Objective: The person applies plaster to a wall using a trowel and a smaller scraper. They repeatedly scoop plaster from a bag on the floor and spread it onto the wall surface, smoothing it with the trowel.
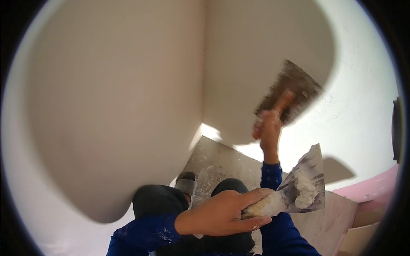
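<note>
My left hand (220, 213) is closed around the pale, plaster-smeared handle of a wide putty knife (317, 170). A lump of white plaster (306, 191) lies on its flared blade. Farther up, my right hand (270, 130) grips the wooden handle of a plastering trowel (299, 83). The trowel's broad, rectangular blade is grey-brown and lies over the right-hand wall (247, 47); whether it touches all along its edge I cannot tell. Motion slightly blurs this trowel and hand.
A left wall (119, 94) meets the right one in a corner straight ahead. Below is a plaster-spattered floor (215, 155), with my shoe (185, 184) near the left wall. Pink sheeting (369, 185) and a tan board (361, 239) are at lower right. A dark object (396, 130) stands at the right rim.
</note>
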`<state>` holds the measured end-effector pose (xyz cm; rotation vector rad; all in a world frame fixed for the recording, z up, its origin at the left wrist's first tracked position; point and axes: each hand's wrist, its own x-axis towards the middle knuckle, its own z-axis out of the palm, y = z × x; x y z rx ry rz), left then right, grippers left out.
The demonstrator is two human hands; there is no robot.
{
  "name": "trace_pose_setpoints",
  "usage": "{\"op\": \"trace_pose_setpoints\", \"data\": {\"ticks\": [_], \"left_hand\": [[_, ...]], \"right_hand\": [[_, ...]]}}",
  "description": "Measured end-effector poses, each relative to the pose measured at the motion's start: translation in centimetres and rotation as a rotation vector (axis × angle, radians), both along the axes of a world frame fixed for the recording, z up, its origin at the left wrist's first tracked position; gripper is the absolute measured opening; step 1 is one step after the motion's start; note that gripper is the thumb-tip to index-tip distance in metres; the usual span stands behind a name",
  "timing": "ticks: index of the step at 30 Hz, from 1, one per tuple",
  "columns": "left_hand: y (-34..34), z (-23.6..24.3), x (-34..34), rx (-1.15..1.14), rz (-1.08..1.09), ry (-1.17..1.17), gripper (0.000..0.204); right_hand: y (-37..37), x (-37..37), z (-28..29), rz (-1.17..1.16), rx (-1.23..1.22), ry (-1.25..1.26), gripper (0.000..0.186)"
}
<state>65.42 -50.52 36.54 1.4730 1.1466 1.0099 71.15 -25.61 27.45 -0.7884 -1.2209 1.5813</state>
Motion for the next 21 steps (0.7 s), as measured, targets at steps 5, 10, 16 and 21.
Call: {"op": "trace_pose_setpoints", "data": {"ticks": [5,10,16,21], "left_hand": [[1.2,0.0,-0.5,0.018,-0.038,0.005,0.065],[0.8,-0.7,0.0,0.143,0.044,-0.087,0.060],[0.9,-0.4,0.6,0.154,0.038,-0.105,0.063],[1.6,-0.2,1.5,0.095,0.040,-0.082,0.064]], "right_hand": [[1.0,-11.9,2.3,0.263,0.136,-0.009,0.027],[1.6,-16.8,3.4,0.286,0.215,0.055,0.028],[2.3,-17.5,3.2,0.221,0.204,0.035,0.028],[3.1,-18.8,1.7,0.083,0.269,0.069,0.027]]}}
